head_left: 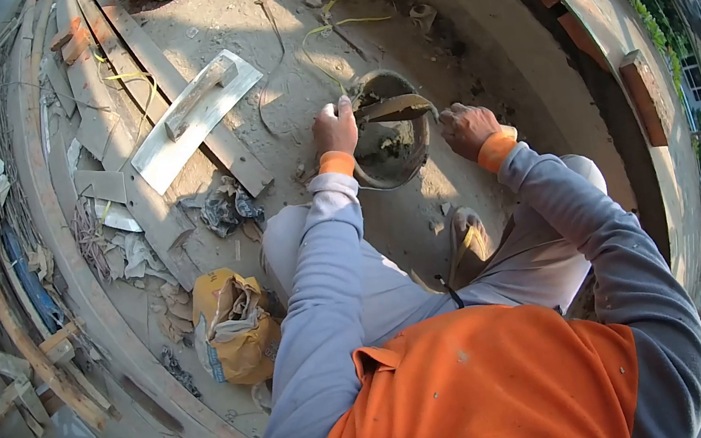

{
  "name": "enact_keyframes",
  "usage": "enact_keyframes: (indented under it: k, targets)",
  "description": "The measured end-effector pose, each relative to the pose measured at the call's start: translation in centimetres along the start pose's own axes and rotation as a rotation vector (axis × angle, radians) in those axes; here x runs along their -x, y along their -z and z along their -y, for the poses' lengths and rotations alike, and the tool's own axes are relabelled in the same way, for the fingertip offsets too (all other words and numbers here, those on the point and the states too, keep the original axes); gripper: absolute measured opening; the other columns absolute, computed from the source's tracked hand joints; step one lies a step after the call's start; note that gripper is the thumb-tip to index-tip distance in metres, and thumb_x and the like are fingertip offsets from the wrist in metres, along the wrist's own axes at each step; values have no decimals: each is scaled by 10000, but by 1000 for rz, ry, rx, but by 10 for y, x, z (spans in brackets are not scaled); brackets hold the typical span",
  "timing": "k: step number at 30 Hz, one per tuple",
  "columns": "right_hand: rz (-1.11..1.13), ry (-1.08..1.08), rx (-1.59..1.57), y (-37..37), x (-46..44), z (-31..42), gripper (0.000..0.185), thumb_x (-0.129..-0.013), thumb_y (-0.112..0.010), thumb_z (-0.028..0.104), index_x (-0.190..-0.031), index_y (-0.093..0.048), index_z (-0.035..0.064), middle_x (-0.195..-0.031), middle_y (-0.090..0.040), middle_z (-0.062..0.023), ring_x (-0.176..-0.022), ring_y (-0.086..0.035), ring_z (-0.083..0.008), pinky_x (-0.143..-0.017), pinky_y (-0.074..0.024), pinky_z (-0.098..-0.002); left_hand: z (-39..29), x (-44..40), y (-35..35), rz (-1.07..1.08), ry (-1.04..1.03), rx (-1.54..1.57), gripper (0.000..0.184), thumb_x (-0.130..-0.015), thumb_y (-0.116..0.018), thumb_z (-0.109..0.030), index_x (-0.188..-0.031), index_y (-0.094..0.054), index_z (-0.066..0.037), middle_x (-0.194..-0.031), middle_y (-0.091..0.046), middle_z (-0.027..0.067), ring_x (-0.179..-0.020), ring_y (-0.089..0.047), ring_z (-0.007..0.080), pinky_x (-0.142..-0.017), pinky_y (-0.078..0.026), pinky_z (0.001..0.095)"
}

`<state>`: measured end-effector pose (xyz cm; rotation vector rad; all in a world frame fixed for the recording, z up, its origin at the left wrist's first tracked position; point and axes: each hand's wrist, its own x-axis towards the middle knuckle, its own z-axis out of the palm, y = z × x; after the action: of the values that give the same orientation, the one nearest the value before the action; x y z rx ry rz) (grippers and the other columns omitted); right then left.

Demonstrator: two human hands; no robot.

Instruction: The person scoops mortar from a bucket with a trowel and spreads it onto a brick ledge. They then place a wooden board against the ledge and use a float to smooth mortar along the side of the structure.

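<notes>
A round, mortar-smeared bucket [395, 183] stands on the ground between my feet, with some grey mortar [394, 142] inside. My left hand [335, 130] is closed at its left rim, its thumb along the edge; the fingertips are partly hidden. Across the bucket's mouth lies the pointed blade of a trowel [394, 107], coated in mortar. On the right side, my right hand [469, 129] is closed around the trowel's handle, most of which the fingers cover.
To the left, a long pale float [203, 114] with a wooden handle rests on wooden planks [105, 120]. A torn yellow bag [236, 331] sits beside my left leg. A curved low wall with bricks [642, 98] runs along the right. Sticks [20, 314] crowd the far left.
</notes>
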<state>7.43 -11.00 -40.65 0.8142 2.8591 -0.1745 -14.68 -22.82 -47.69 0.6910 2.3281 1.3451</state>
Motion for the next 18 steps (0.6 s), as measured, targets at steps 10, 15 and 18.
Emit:
enact_keyframes:
  k: [10,15,18]
  targets:
    - [300,-123,212,21,-22,-17,181,-724,-514,134,-744,-672,47,-813,-663,-157,-776,-652,-298,-682,-521,-371,0,-1,-6,-33,-34,-28,475,-851,-518,-388,-670,-546,50,-653,-563,247,-664,-564,414,-626,-426,455]
    - [196,-6,424,3,-29,-20,135,-699,-543,116,-676,-665,63,-739,-660,-139,-705,-656,-274,-602,-521,-350,-7,2,-4,-1,-15,-13,470,-855,-514,-388,-683,-553,48,-668,-570,254,-673,-564,425,-636,-431,457]
    - [318,242,333,-13,-22,-2,120,-677,-552,122,-663,-656,64,-693,-646,-136,-683,-652,-272,-606,-520,-358,-6,1,-5,-28,-5,-9,468,-855,-514,-389,-694,-564,48,-675,-576,258,-683,-568,426,-643,-435,458]
